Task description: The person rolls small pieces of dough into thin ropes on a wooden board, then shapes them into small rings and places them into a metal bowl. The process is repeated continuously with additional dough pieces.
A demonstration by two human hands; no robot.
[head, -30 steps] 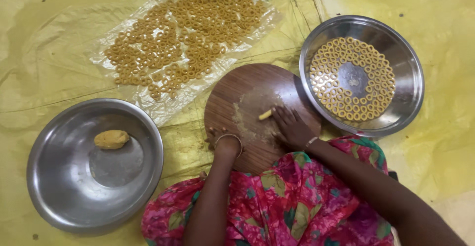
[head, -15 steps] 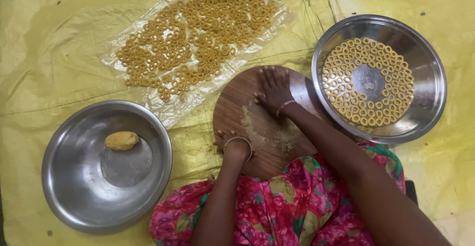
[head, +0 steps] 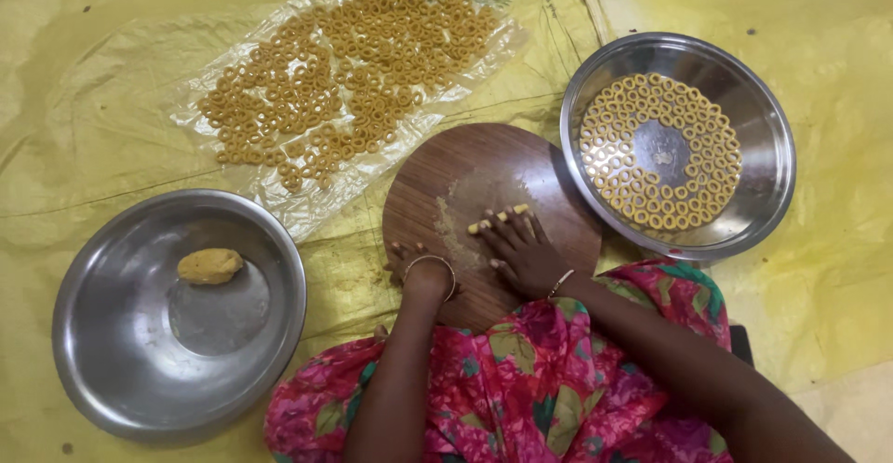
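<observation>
Yellow sheeting (head: 112, 100) is spread over the floor, and a round wooden board (head: 456, 174) is seen in the middle of the frame. A thin dough stick (head: 498, 219) lies on the board, its long side running left to right, right under the fingertips of the right hand (head: 523, 254). That hand is held flat with fingers spread, not closed on anything. The left hand (head: 423, 272) is rested on the board's lower left edge, farther from the stick; its grip cannot be told.

Matt wooden board (head: 493, 170) (glossy steel bowls (head: 121, 379))
</observation>
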